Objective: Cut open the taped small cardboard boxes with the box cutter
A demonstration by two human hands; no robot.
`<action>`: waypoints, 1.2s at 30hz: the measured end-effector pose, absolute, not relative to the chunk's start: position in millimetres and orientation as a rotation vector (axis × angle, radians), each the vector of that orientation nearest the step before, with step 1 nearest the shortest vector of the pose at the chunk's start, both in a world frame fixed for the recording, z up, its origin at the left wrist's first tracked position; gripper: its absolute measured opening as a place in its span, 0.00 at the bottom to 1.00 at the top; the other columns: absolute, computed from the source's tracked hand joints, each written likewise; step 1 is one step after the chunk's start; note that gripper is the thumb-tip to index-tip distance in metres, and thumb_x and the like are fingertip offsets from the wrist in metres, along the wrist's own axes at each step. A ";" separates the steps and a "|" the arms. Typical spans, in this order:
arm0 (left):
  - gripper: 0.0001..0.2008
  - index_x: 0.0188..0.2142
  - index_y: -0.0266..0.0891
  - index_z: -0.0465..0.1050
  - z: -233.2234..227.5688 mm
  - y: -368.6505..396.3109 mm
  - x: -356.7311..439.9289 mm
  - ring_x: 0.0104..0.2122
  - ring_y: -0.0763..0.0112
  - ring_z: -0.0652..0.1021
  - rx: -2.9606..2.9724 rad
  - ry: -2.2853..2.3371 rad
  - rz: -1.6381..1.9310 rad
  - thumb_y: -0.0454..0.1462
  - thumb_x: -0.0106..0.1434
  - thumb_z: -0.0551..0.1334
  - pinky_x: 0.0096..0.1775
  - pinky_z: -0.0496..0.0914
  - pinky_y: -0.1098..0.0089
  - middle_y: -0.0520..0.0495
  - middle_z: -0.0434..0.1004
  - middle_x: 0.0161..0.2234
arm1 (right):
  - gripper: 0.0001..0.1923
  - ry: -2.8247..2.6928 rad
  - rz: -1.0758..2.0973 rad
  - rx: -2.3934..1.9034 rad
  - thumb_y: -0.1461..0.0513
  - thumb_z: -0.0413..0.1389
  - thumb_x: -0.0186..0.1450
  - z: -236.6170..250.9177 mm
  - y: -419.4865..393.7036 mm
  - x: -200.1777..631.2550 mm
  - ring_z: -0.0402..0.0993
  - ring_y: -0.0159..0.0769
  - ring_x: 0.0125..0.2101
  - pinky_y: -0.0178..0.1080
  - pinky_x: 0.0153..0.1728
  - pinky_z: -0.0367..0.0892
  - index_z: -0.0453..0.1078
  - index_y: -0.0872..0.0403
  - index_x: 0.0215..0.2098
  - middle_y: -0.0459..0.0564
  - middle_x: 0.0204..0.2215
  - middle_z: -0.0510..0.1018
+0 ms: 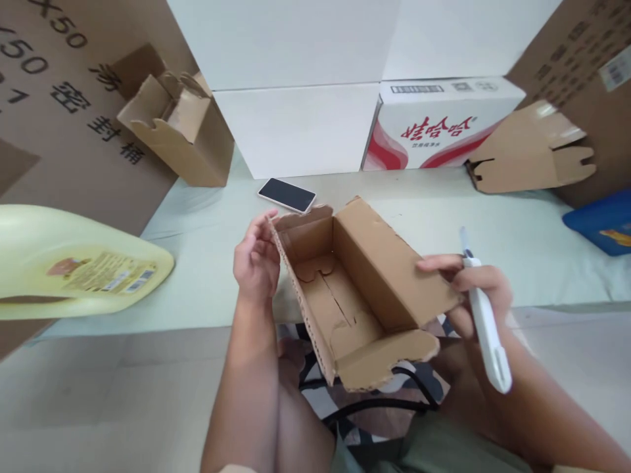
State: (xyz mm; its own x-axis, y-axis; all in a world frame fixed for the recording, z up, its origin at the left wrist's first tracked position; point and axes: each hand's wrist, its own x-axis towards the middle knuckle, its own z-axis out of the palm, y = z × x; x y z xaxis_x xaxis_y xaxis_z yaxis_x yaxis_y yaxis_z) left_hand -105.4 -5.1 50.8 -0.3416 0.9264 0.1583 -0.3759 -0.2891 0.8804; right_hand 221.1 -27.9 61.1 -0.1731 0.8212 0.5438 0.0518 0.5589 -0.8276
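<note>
Cardboard box (355,289) is being held open above my lap: left hand (254,259) gripping its end flap, right hand (473,289) pinching its side wall while clasping a white cutter (486,322). Folding flaps looks next.

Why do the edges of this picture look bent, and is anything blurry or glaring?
Head view: the wide lens bows the yellow bottle and brown cartons at the edges; light is soft and even, with faint shadows inside the open cardboard box; the phone screen shows no glare; the left hand and right hand are sharp.
</note>
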 end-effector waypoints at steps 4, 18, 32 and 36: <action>0.22 0.40 0.41 0.81 49.6 -4.6 -90.8 0.44 0.54 0.83 0.949 1.013 1.762 0.55 0.59 0.66 0.52 0.76 0.54 0.42 0.84 0.41 | 0.15 -1.580 0.893 -0.554 0.47 0.63 0.67 53.8 -32.5 220.5 0.81 0.51 0.58 0.59 0.63 0.73 0.69 0.43 0.44 0.49 0.53 0.86; 0.19 0.36 0.40 0.80 36.0 20.0 -65.4 0.39 0.63 0.80 1.008 1.037 2.009 0.53 0.63 0.66 0.49 0.73 0.62 0.47 0.80 0.36 | 0.31 -1.636 0.962 -0.607 0.48 0.72 0.61 28.2 -43.0 208.2 0.74 0.52 0.65 0.60 0.62 0.74 0.60 0.39 0.53 0.50 0.69 0.72; 0.17 0.34 0.49 0.72 56.7 10.7 -75.7 0.52 0.53 0.80 1.389 1.119 2.020 0.56 0.61 0.66 0.57 0.72 0.48 0.50 0.80 0.46 | 0.18 -1.466 0.672 -0.874 0.51 0.65 0.67 42.3 -24.5 207.3 0.75 0.52 0.64 0.63 0.60 0.76 0.60 0.38 0.48 0.50 0.64 0.77; 0.21 0.38 0.51 0.67 64.2 2.7 -69.0 0.33 0.59 0.80 1.194 1.153 1.937 0.59 0.58 0.68 0.40 0.76 0.55 0.52 0.79 0.35 | 0.21 -1.387 0.850 -1.004 0.54 0.67 0.67 37.9 -27.0 204.8 0.74 0.52 0.64 0.64 0.63 0.72 0.59 0.39 0.48 0.50 0.66 0.74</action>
State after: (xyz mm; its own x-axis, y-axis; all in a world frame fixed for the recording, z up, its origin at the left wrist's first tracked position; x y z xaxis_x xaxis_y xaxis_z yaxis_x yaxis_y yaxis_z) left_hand -69.0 2.7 64.2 -0.4297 0.8101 0.3989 -0.0355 -0.4566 0.8890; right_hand 204.8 -27.0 37.9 0.0342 0.9273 0.3727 0.0891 0.3686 -0.9253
